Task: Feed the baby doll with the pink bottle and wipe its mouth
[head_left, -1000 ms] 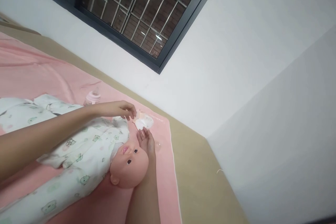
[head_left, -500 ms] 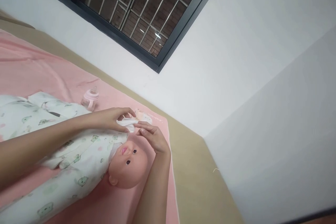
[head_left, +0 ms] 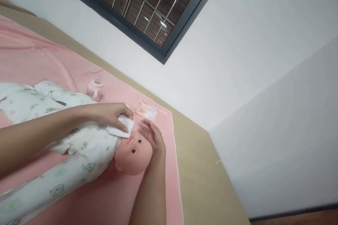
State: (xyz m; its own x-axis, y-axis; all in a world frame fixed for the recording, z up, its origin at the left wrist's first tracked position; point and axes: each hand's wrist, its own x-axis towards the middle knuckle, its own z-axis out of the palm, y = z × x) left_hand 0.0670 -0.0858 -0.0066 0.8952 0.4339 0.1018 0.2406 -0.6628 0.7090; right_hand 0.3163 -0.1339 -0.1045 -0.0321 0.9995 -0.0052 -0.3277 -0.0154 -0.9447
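Note:
A baby doll [head_left: 133, 153] in a white printed sleepsuit lies on a pink blanket [head_left: 34, 63], head toward the right. My left hand [head_left: 112, 114] reaches across the doll's chest and pinches a small white wipe [head_left: 121, 128] against the doll's chin and mouth. My right hand [head_left: 153, 136] rests with its fingers spread on the top of the doll's head, holding nothing. A small pack of wipes [head_left: 146, 110] lies on the blanket just beyond both hands.
A pink baby bottle [head_left: 95, 89] lies on the blanket behind my left arm. The blanket covers a tan mattress [head_left: 200, 179] set against a white wall, with a dark barred window [head_left: 142, 7] above. A second white garment [head_left: 29, 98] lies at the left.
My left hand lifted a wipe from the pack and brought it down onto the doll's mouth. My right hand moved from near the pack onto the doll's head.

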